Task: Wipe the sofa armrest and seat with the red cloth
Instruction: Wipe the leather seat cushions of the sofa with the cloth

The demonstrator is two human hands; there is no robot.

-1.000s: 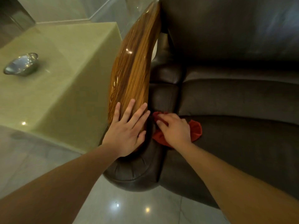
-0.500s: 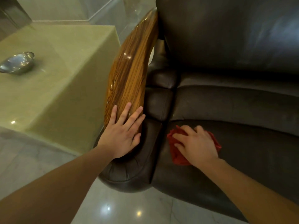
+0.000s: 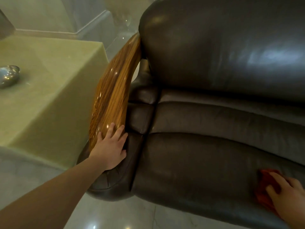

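A dark leather sofa fills the right of the view; its seat cushion (image 3: pixel 206 162) runs along the front. The glossy wooden armrest (image 3: pixel 113 93) curves down its left side onto a padded leather end. My left hand (image 3: pixel 110 149) lies flat on the armrest's front end, fingers spread, holding nothing. At the lower right edge my right hand (image 3: pixel 287 197) presses the crumpled red cloth (image 3: pixel 262 194) onto the seat's front part; most of the cloth is hidden under the hand.
A pale green block-shaped side table (image 3: pixel 49 90) stands to the left of the armrest, with a metal bowl (image 3: pixel 8 76) on its left edge. Glossy light floor tiles (image 3: pixel 115 217) lie below the sofa front. The sofa backrest (image 3: pixel 222 47) rises behind the seat.
My right hand slid the red cloth along the seat to the right, from beside the armrest to the far lower right. The left hand stayed on the armrest; the view shifted.
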